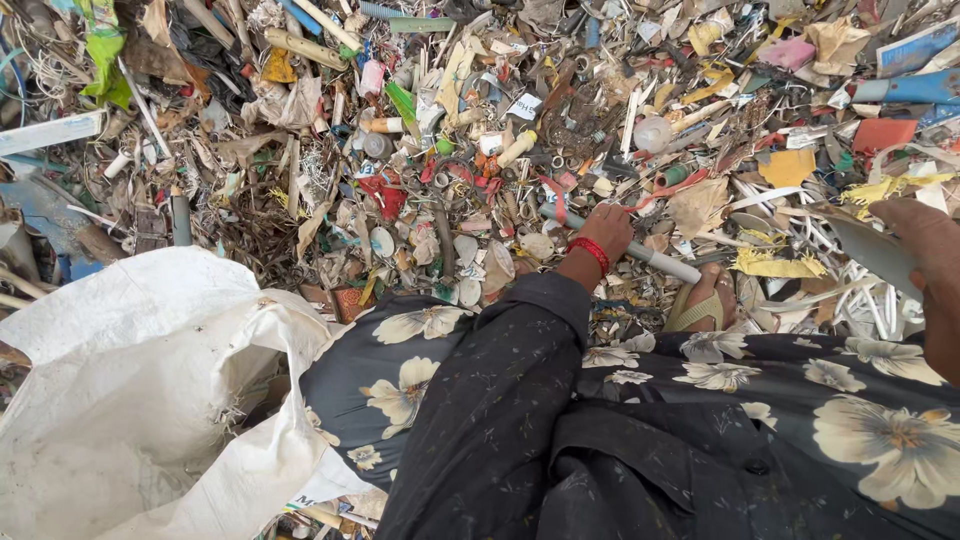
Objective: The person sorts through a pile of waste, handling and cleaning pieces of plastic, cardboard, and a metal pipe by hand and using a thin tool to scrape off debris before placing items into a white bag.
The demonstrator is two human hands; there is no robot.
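Crouched, we close our left hand (607, 228) around a grey pipe (650, 259) lying on the scrap heap (420, 150), while our right hand (925, 262) seemingly grips a flat grey shard (872, 250), the open white sack (150, 380) set beside us.

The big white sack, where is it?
The white sack lies at the lower left of the head view, beside the floral skirt, its mouth facing the scrap pile.

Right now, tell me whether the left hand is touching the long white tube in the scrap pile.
Touching. The head view shows the left hand closed over the white tube, whose end sticks out beyond the fingers with no gap visible.
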